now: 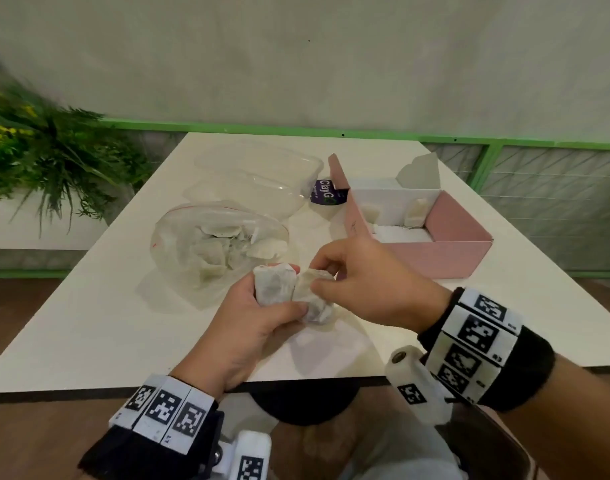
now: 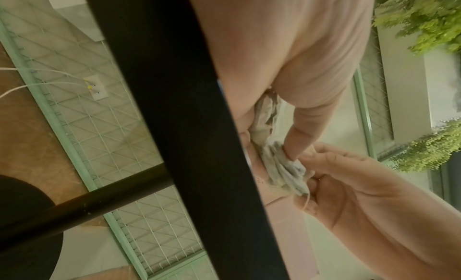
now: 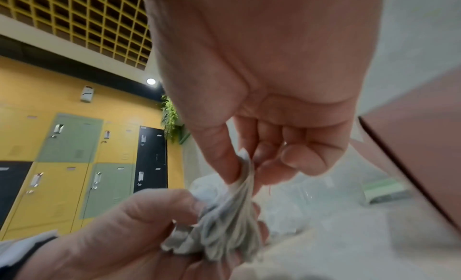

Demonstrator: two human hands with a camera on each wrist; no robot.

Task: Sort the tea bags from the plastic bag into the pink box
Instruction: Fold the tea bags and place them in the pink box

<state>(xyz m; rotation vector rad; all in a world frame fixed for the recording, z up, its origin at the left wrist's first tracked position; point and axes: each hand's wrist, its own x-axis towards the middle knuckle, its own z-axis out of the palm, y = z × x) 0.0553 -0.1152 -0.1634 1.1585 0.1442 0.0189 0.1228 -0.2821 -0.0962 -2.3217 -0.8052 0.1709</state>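
Tea bags (image 1: pixel 275 285): a clump of several sits between both hands, held above the near-centre of the white table (image 1: pixel 71 323), just in front of the plastic bag (image 1: pixel 206 244).

L hand (image 1: pixel 251 327) is clenched round the bulk of the clump, thumb over the lower edge, palm underneath. R hand (image 1: pixel 362 282) pinches one bag's upper corner btwn thumb and forefinger; other fingers loosely curled, index tip sticking out toward the box. R wrist view confirms: thumb pad on a fanned-out paper edge, clump (image 3: pixel 232 225) hanging below into the L fingers. L wrist view shows same thing from below, thin string dangling off the clump (image 2: pixel 279 172).

Key relation: pink box (image 1: pixel 449 233) lies fwd and to the right of the grip, on the R hand's side. R hand is clearly nearer; L would have to cross over. So pulled bag should go R hand → box, L stays as holder.

Box already has a few bags standing in the white inner tray, near the back wall. Open top faces up, near pink wall is between the hands and the tray, so bag has to clear it.

Guess on step: separating one bag from the clump. Strings may be tangled, can't tell. Risk = extra bag drags along.

Clear plastic tub (image 1: pixel 262 178) and a purple pack (image 1: pixel 326 192) behind the plastic bag, not involved.
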